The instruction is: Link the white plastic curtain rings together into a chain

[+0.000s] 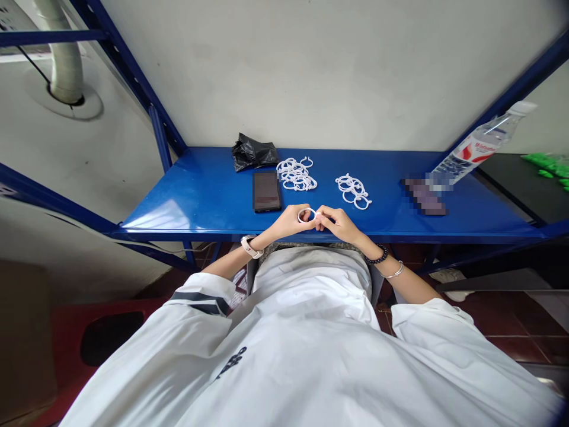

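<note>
I see a phone [267, 191] on the blue worktop [195, 201], my left hand [288, 221] with fingers closed on a white ring [306, 215] at the front edge, my right hand [341, 224] with fingers pinching its other side, ring pile [353, 191] behind, tilted bottle [475, 148] far right

the surface [200, 201] is bright blue, and the frame bars [133, 74] are darker blue. the small ring [306, 215] is white, and so are the big pile of rings [297, 174] and the little pile of rings [353, 191]. the bag [253, 153] is black. the phone [267, 191] is black. the bottle [478, 145] is clear with a red and white label. the shirt [311, 344] is white with a dark stripe. the watch band [250, 246] is pale pink, the bead bracelet [377, 257] black.
</note>
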`<state>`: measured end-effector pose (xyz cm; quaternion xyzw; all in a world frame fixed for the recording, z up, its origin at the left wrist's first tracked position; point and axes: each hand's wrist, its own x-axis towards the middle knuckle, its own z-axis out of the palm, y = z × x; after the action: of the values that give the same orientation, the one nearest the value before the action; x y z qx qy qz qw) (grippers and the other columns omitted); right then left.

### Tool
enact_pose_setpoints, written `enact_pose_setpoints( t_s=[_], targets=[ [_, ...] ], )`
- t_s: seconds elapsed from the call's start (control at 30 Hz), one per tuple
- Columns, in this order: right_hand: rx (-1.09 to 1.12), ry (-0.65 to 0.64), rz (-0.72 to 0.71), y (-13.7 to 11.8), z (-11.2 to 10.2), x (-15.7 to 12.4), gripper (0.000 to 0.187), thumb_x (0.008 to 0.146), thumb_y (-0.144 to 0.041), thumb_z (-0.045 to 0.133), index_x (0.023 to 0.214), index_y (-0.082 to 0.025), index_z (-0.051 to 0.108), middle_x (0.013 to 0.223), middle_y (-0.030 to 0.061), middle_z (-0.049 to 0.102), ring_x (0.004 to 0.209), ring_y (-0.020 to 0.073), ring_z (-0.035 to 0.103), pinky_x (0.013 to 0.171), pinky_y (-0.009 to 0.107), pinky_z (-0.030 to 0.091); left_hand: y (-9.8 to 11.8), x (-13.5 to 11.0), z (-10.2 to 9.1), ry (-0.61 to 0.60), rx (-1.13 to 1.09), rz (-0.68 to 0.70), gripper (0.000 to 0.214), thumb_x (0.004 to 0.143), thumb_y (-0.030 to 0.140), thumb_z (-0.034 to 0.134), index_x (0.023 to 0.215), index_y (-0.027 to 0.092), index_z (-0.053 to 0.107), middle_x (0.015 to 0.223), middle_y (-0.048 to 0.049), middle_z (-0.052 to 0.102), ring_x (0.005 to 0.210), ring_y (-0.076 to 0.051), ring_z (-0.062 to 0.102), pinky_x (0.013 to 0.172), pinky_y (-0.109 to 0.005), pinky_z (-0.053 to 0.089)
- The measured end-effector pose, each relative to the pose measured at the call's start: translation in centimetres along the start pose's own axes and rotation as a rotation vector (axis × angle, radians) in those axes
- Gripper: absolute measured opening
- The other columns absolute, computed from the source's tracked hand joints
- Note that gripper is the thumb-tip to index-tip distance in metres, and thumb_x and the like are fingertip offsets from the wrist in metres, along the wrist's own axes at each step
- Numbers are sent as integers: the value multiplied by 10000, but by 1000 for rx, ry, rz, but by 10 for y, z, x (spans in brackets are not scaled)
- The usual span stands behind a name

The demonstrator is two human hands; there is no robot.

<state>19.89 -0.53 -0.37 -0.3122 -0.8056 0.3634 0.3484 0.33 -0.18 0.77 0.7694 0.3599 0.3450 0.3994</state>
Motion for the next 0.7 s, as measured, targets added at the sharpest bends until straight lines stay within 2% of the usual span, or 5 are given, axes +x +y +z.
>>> enact_pose_setpoints(
  t_s=[0.2,0.33,0.43,0.57,0.7],
  targets=[
    [-86,88,18,-2,-6,1,350,988,-470,440,795,-213,580,700,0,644,632,145,613,656,266,487,-6,0,0,-30,-127,-10,444,787,568,658,784,169,464,587,62,451,516,-62,402,510,-198,313],
    [-405,377,82,7,-36,1,352,984,-449,414,808,-212,605,697,23,665,628,174,618,654,286,448,-10,1,1,-68,-156,-39,417,841,574,597,857,170,496,524,71,452,467,-71,430,490,-192,340],
    [-795,574,251,20,-63,-3,325,964,-405,426,793,-204,615,711,65,677,680,220,627,605,291,369,-12,1,1,-81,-117,-30,400,870,548,566,780,161,516,520,56,458,466,-64,431,491,-187,332],
    [-1013,604,374,33,-81,-10,281,931,-378,474,759,-200,606,747,84,690,714,236,622,571,292,306,-12,1,0,-87,-84,-30,369,883,492,550,737,154,533,525,49,443,463,-59,411,484,-190,303],
    [-1072,662,329,34,-79,-9,223,913,-376,507,823,-199,610,750,81,677,753,254,610,625,314,367,-9,1,0,-89,-88,-35,338,884,455,544,732,152,539,531,45,454,472,-61,412,493,-194,308]
  ],
)
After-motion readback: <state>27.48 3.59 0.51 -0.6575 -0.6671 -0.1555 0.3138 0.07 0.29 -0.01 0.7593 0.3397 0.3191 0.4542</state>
